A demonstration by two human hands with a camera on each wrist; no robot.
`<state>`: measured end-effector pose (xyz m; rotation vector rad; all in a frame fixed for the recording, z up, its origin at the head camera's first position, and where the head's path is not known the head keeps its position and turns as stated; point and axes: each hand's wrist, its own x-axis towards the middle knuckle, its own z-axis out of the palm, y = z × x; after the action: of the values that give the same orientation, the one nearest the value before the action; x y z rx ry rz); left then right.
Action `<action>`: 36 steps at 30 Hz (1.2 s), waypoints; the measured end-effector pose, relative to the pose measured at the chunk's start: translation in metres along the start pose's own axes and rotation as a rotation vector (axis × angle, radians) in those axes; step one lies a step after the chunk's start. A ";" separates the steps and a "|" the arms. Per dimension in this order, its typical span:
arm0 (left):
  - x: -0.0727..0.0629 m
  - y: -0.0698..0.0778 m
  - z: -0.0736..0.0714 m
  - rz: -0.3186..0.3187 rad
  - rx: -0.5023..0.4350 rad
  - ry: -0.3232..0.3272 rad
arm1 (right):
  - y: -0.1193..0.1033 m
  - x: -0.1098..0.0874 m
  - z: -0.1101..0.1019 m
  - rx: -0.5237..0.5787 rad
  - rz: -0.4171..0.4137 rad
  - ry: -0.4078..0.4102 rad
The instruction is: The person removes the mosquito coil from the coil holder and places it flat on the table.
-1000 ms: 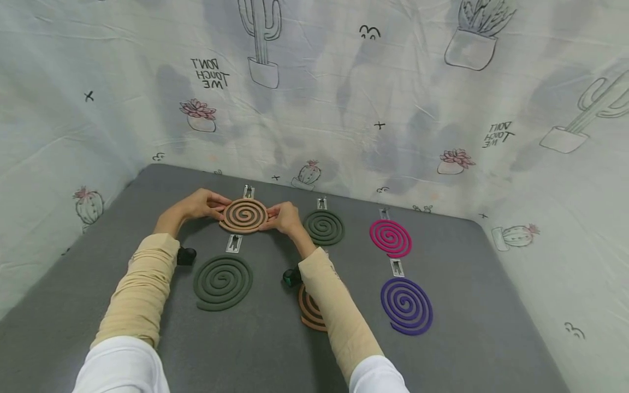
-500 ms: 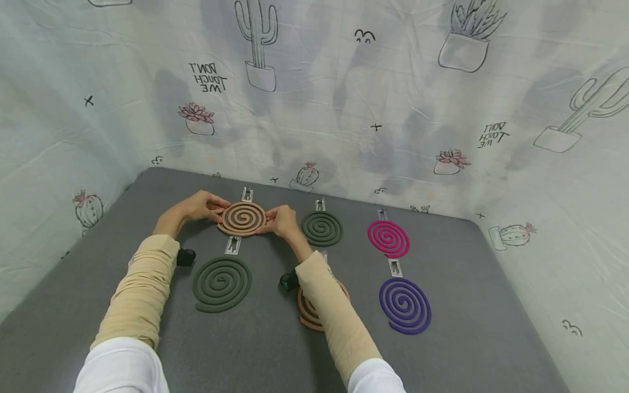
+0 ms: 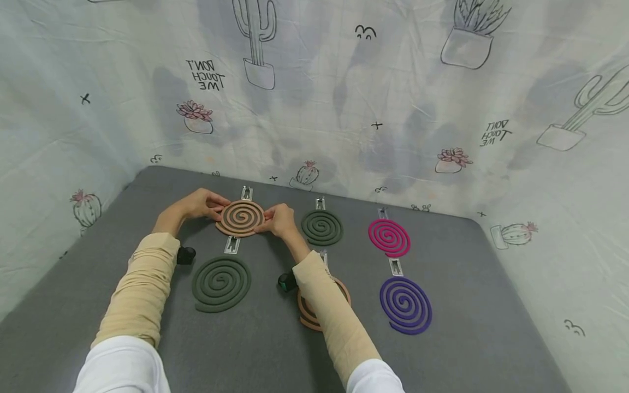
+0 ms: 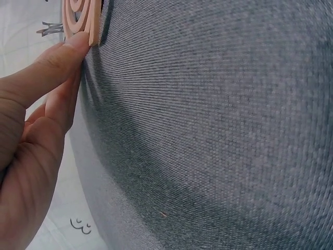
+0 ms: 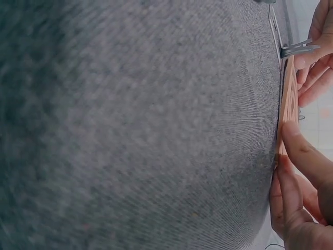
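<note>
A tan mosquito coil (image 3: 241, 219) lies nearly flat at the back left, held between both hands. My left hand (image 3: 199, 204) pinches its left edge; the left wrist view shows the thumb (image 4: 75, 44) on top of the rim. My right hand (image 3: 281, 221) pinches the right edge, thumb above and fingers beneath in the right wrist view. Close in front of this coil is a metal coil stand (image 3: 232, 244), and another stand (image 3: 247, 193) sits just behind it. Whether the coil touches the table fully is hard to tell.
Dark green coils (image 3: 221, 284) (image 3: 321, 227), a pink coil (image 3: 389, 238) and a purple coil (image 3: 405, 305) lie on the grey table (image 3: 472, 327), each beside a metal stand. My right forearm partly covers another tan coil (image 3: 308, 316). A printed curtain (image 3: 324, 98) encloses the table.
The held coil has shifted slightly to the left and toward me, with the right hand following it. Both hands keep their pinch. The view has also tilted a little.
</note>
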<state>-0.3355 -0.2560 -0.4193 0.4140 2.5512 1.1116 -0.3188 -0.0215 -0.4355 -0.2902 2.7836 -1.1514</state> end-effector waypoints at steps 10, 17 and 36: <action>0.007 -0.009 -0.002 0.066 -0.011 -0.005 | -0.003 0.001 0.000 0.040 0.048 0.010; 0.002 0.005 0.001 -0.006 0.100 -0.006 | -0.006 -0.001 0.003 -0.040 0.021 0.044; 0.006 -0.005 -0.005 0.041 0.088 -0.025 | 0.002 0.011 -0.001 -0.041 0.015 -0.034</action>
<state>-0.3437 -0.2600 -0.4214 0.5012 2.5875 1.0047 -0.3302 -0.0222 -0.4369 -0.2890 2.7771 -1.0771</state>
